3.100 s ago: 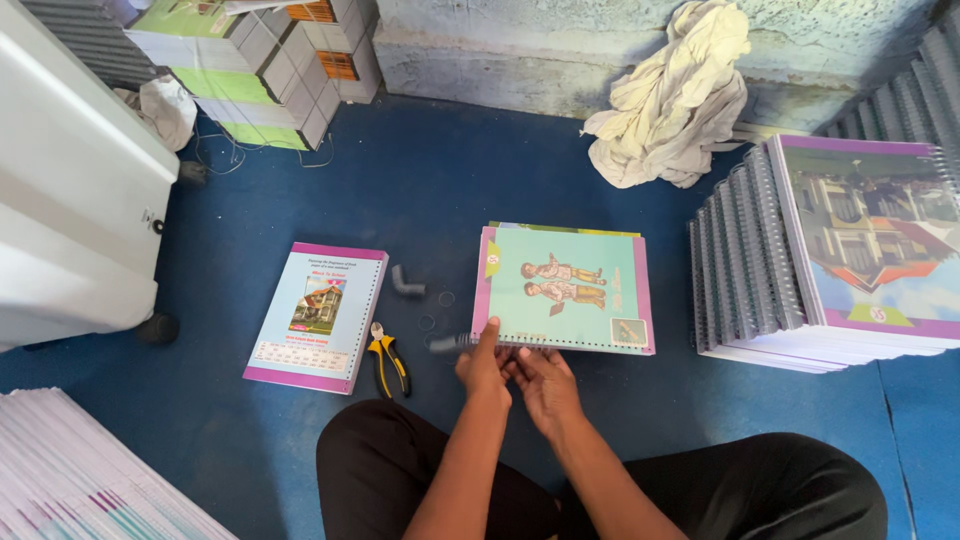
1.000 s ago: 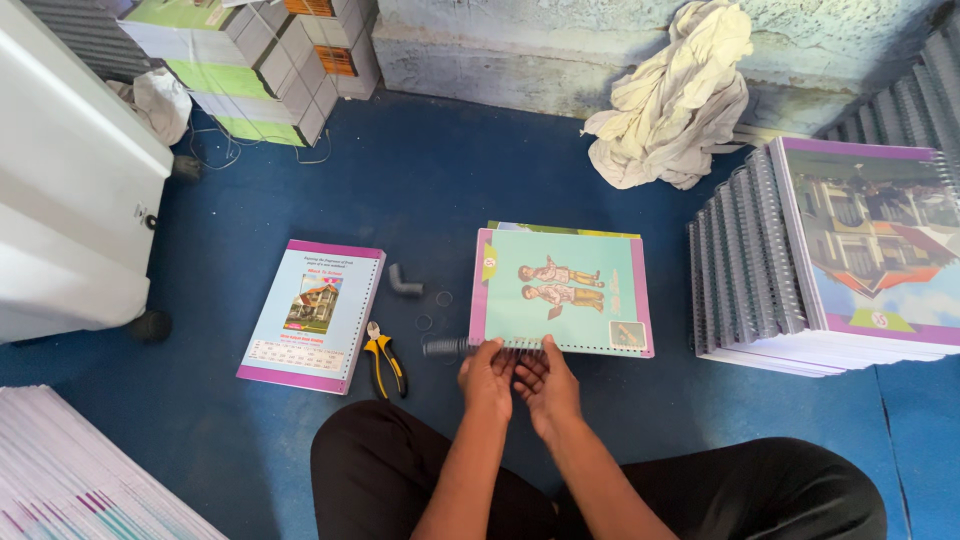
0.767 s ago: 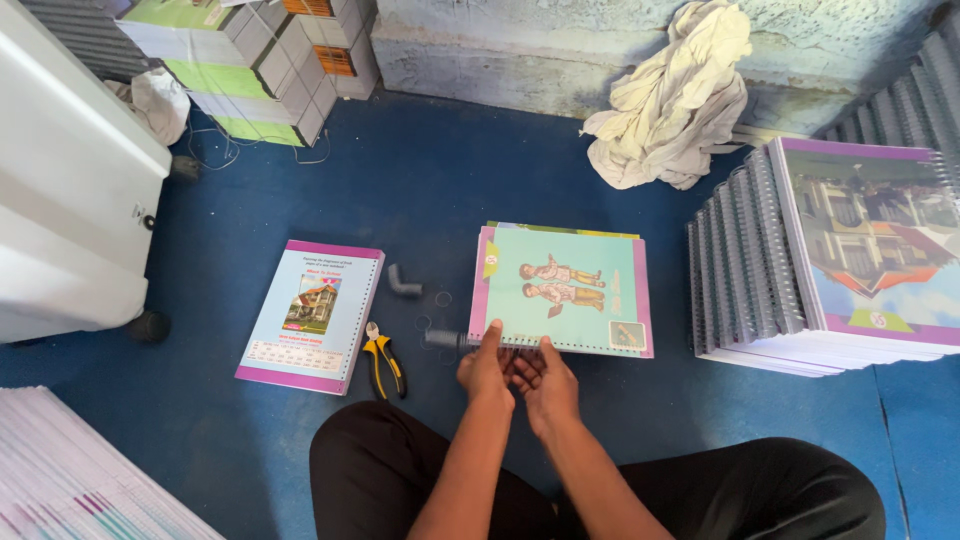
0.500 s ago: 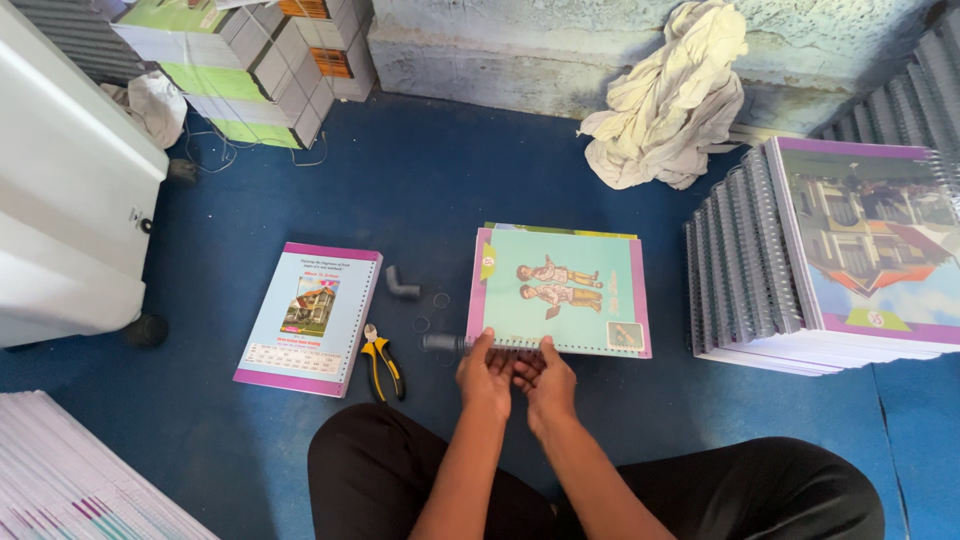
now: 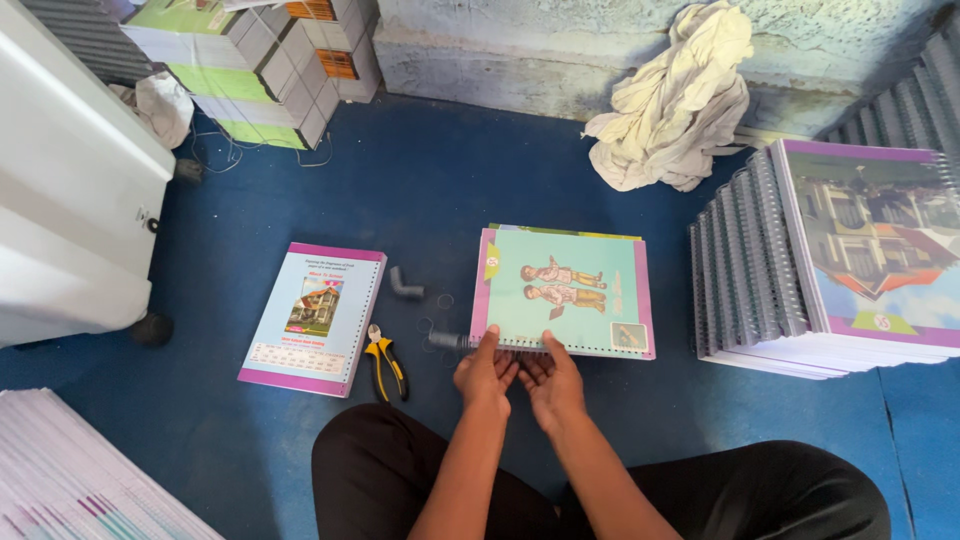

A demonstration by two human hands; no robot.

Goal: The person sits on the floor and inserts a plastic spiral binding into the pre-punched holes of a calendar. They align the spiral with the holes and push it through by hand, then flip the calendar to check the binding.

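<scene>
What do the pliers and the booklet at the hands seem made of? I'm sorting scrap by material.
Pliers: apparently dark metal jaws, yellow-and-black grips that look like plastic or rubber. Booklet: seemingly glossy printed card cover, with fine, probably wire, coils along its near edge.

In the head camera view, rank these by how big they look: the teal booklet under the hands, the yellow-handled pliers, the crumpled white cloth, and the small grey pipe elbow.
1. Crumpled white cloth and teal booklet: too alike in apparent size to rank.
2. Yellow-handled pliers.
3. Small grey pipe elbow, the smallest.

head view, looking steeply down, near floor
</scene>
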